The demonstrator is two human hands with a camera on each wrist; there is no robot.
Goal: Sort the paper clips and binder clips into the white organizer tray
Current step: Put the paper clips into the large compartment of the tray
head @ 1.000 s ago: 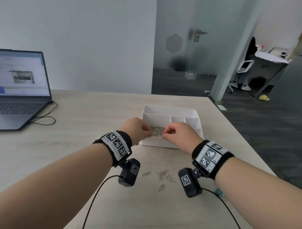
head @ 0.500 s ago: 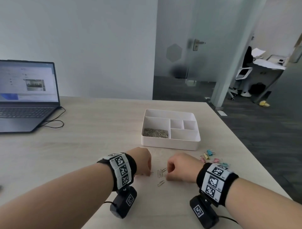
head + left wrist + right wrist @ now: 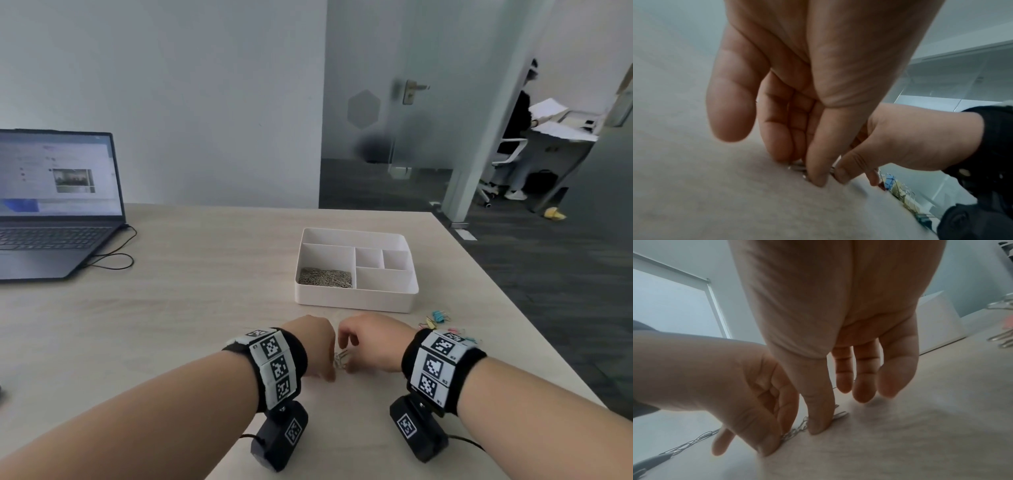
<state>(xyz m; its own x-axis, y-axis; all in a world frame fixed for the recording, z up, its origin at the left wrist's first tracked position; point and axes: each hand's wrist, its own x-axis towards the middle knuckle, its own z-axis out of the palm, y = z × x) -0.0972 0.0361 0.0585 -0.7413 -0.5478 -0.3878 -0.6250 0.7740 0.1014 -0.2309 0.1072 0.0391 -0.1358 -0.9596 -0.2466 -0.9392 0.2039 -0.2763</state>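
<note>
A small cluster of loose paper clips lies on the table at lower centre of the head view, between both hands. The left hand pinches at them with thumb and fingertips; the right hand presses its thumb on them, fingers relaxed. Above sits the white organizer tray, clips heaped in its left compartment. Coloured binder clips lie right of the hands. A laptop stands at the left edge.

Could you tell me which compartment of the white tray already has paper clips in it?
The large near-left compartment of the white tray; it holds a silver paper clip pile, while the others look empty.
</note>
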